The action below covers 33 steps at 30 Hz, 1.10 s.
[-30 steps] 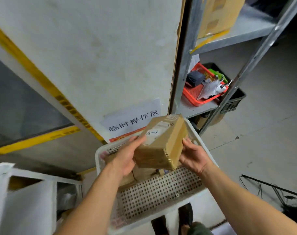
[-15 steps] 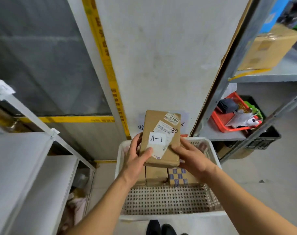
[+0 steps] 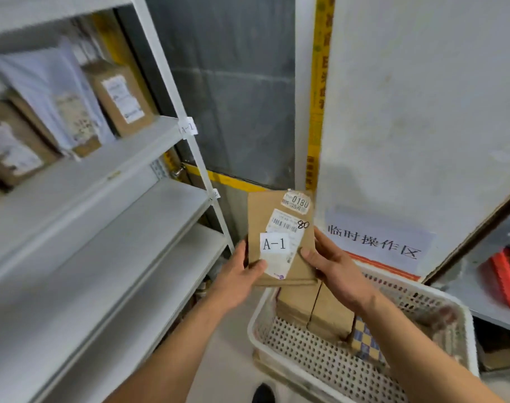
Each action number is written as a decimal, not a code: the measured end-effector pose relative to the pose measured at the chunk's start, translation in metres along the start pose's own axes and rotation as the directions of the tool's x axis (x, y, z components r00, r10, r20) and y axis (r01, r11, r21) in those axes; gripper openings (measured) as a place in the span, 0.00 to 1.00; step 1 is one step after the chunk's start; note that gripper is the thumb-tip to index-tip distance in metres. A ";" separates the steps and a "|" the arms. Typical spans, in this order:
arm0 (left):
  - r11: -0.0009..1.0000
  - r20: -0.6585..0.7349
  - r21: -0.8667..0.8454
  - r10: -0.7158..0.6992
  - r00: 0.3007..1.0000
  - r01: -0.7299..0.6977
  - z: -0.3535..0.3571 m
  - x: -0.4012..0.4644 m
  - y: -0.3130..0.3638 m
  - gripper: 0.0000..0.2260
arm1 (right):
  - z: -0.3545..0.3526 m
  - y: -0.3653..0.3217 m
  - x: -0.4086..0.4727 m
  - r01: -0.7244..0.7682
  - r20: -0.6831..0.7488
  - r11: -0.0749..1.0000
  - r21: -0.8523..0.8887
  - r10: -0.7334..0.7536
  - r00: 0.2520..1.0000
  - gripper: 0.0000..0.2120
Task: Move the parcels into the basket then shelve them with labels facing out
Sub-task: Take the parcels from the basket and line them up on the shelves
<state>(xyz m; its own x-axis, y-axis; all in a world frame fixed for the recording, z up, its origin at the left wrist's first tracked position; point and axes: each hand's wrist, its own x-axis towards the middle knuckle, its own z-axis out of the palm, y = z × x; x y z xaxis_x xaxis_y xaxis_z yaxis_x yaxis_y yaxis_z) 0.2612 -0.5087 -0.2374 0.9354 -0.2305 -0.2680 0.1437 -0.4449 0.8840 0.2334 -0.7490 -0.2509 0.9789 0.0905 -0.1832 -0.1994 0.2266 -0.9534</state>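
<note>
I hold a brown parcel (image 3: 280, 237) upright above the white basket (image 3: 463, 309), its "A-1" label facing me; left hand (image 3: 236, 279) at its 7 o'clock and right hand (image 3: 335, 271) at 4 o'clock, fingers curled round its edges. More parcels (image 3: 315, 309) sit in the basket; grey shelves (image 3: 102, 216) stand at 9 o'clock.

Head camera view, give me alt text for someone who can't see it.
Both hands, left hand and right hand, hold a brown parcel labelled A-1 above a white basket of parcels. A white shelf unit stands left.
</note>
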 end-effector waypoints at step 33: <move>0.978 -0.721 0.174 0.208 0.661 -0.118 -0.437 -0.070 -0.062 0.31 | 0.470 -0.089 0.209 0.421 0.418 0.797 -0.434 -0.236 0.877 0.24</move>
<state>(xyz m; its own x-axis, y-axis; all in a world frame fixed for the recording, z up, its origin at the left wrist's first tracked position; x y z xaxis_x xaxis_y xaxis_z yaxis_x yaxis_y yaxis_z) 0.3285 -0.0869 -0.1058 0.8808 0.3796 0.2831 -0.0259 -0.5583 0.8292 0.4343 -0.2942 -0.0910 0.8870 0.4315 0.1646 0.2728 -0.2021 -0.9406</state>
